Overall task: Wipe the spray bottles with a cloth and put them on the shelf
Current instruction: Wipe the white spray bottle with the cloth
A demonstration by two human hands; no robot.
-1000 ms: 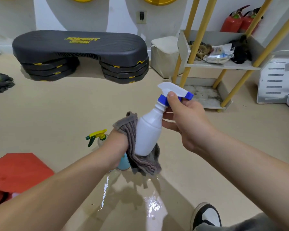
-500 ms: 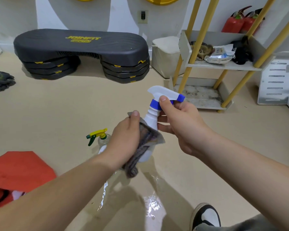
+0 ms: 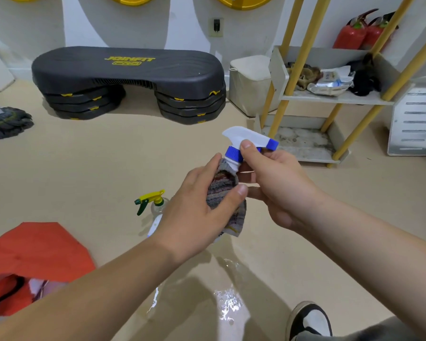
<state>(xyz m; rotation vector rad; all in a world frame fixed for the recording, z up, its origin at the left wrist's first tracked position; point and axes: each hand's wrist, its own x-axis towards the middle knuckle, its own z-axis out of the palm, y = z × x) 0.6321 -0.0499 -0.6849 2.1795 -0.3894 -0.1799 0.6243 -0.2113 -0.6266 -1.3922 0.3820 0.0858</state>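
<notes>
A white spray bottle [image 3: 246, 139] with a blue collar and nozzle is held up in front of me. My right hand [image 3: 276, 185] grips it at the neck, thumb on the collar. My left hand [image 3: 197, 212] wraps a grey striped cloth [image 3: 223, 193] around the bottle's body, which the cloth hides. A second spray bottle [image 3: 155, 201] with a yellow and green trigger stands on the floor, left of my left hand and partly behind it. The shelf [image 3: 340, 98] with yellow poles stands at the back right.
A black step platform [image 3: 128, 72] sits at the back. A white bin [image 3: 250, 84] stands beside the shelf. A mop head [image 3: 8, 121] lies far left, an orange bag [image 3: 37, 249] near left. The floor below my hands is wet. My shoe [image 3: 310, 321] shows bottom right.
My left hand has turned and closed the cloth around the bottle's body, sliding up toward the neck. The white body, bare a second ago, is now covered.
</notes>
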